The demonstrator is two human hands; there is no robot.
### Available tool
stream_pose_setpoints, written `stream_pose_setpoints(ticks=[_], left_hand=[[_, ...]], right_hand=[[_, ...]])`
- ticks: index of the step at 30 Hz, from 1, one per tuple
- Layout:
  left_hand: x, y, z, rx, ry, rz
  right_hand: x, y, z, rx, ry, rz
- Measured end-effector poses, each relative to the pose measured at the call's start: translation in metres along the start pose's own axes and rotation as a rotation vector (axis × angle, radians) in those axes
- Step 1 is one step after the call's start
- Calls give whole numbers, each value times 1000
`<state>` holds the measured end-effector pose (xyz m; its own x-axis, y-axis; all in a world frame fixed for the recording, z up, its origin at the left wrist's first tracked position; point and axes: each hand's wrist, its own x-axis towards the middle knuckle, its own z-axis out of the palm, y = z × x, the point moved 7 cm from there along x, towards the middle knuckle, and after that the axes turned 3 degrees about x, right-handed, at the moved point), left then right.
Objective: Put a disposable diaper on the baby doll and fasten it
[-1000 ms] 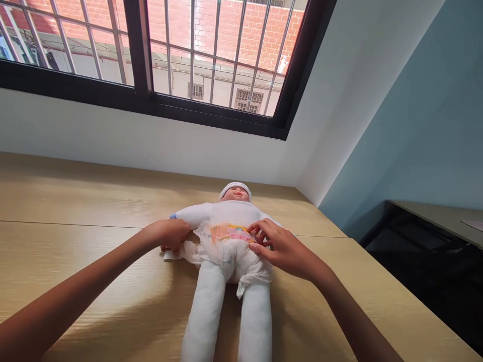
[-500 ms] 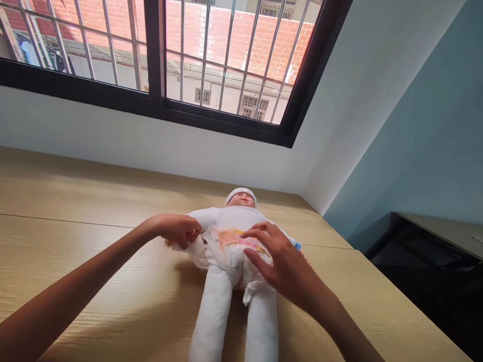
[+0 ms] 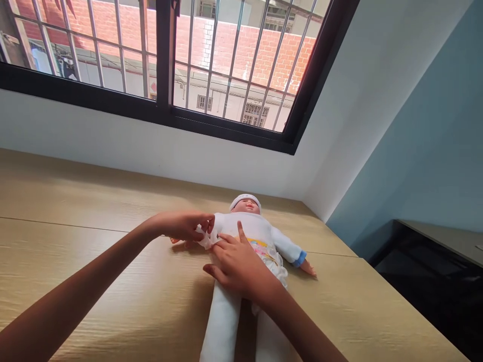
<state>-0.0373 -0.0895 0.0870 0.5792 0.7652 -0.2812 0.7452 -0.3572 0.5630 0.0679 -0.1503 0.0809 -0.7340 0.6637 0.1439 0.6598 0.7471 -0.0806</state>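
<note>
A baby doll (image 3: 241,223) in white clothes and a white cap lies on its back, legs toward me. Around its hips is a white diaper (image 3: 262,248) with a yellow and pink print at the waist. At the diaper's left side, my left hand (image 3: 186,226) pinches a crumpled white edge of it. My right hand (image 3: 241,264) lies across the front of the diaper, fingers spread, its fingertips close to that pinched edge. Much of the diaper's front is hidden beneath this hand. The frilled right side of the diaper shows beside the doll's blue-cuffed arm.
The doll rests on a light wood table (image 3: 113,281) with a seam across it. Beyond the table stands a white wall (image 3: 151,146) below a black-framed barred window (image 3: 234,128). A dark piece of furniture (image 3: 415,271) is at the right.
My right hand has moved left across the diaper, uncovering the doll's blue-cuffed arm. My left hand has shifted right and slightly up, drawing the diaper's edge in. The view has tilted slightly.
</note>
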Motion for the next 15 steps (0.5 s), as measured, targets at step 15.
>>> stream_pose_setpoints(ticks=[15], left_hand=[[2,25,-3,-198,107,117]], right_hand=[[-27,60,-41,271,57,214]])
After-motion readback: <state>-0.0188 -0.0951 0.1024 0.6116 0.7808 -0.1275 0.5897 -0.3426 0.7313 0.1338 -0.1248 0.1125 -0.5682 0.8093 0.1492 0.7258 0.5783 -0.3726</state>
